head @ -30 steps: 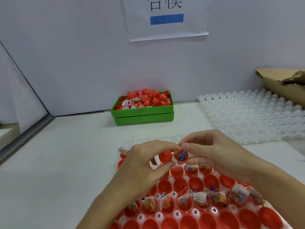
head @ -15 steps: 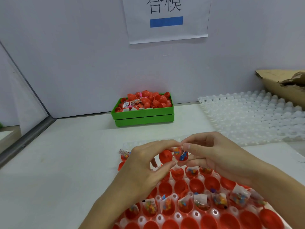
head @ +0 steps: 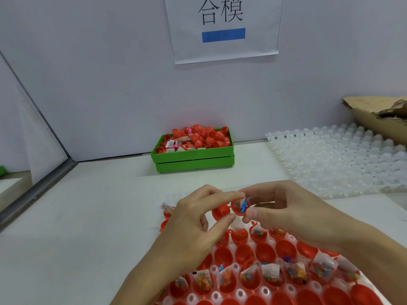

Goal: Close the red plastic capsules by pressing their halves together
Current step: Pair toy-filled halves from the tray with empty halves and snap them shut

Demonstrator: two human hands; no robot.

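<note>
Two hands raised just above the far edge of the tray [head: 222, 292], one open capsule held between them. Left hand [head: 193, 219] pinching the empty half [head: 220, 211] between forefinger above and thumb [head: 223, 219] below, fingers narrow and curled round it. Right hand [head: 284, 211] pinching the filled half [head: 240, 208] the same way, thumb tip [head: 251, 214] under it, forefinger over it, remaining fingers loosely folded behind. Blue and mixed-colour bits poking out of the filled half, a blue piece standing proud of the rim towards the right fingers. Halves side by side, touching or nearly so at a thin link between them; open mouths apparently turned up and towards the camera, not yet facing each other. Long axis of the pair roughly left to right, from one set of fingertips straight across to the other. Neither hand clearly nearer: each already on its own half. Likely next: folding the empty half over from the left fingertips onto the filled one, mouths aligned, then a squeeze along that same line. Probable snag: the protruding blue piece caught in the seam. Below the wrists, more open capsules [head: 271, 276] seated in the tray, many with small packets inside, still unclosed. Well beyond the fingertips, a green bin [head: 193, 160] heaped with red pieces; off past the right hand, an empty white tray [head: 337, 159].
</note>
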